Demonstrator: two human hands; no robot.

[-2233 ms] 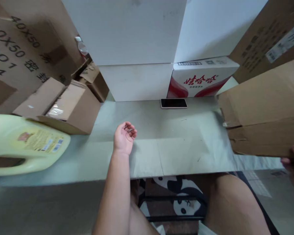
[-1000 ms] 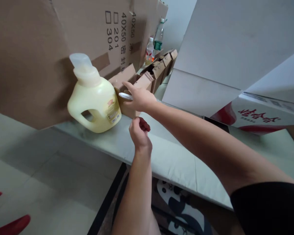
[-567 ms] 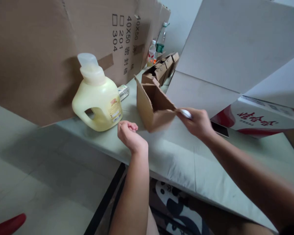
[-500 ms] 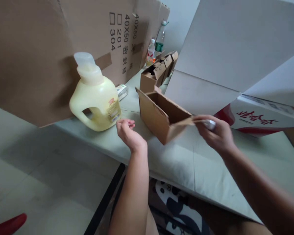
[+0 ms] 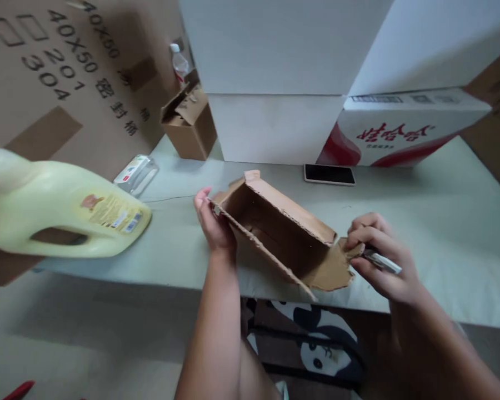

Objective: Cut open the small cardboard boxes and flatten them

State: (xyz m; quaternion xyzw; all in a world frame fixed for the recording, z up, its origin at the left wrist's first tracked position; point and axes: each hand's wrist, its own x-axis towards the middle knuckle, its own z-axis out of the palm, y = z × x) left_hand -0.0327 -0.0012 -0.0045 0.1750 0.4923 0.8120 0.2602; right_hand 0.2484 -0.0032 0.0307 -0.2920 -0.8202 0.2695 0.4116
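A small open brown cardboard box (image 5: 275,228) lies tilted on the pale table (image 5: 441,222) in front of me. My left hand (image 5: 214,222) grips its left end, fingers curled over the rim. My right hand (image 5: 381,258) pinches the box's right flap and also holds a slim white and grey tool (image 5: 383,262) that sticks out to the right.
A big yellow jug (image 5: 58,208) stands at the left, a small clear packet (image 5: 135,175) behind it. A black phone (image 5: 329,174) lies by a red-and-white carton (image 5: 400,130). White boxes (image 5: 275,83), another small brown box (image 5: 189,119) and large cardboard sheets (image 5: 45,72) ring the table.
My right hand reached to the boxes by the jug, took a small box and pulled it across in front of me. My left hand has now taken hold of its left end.
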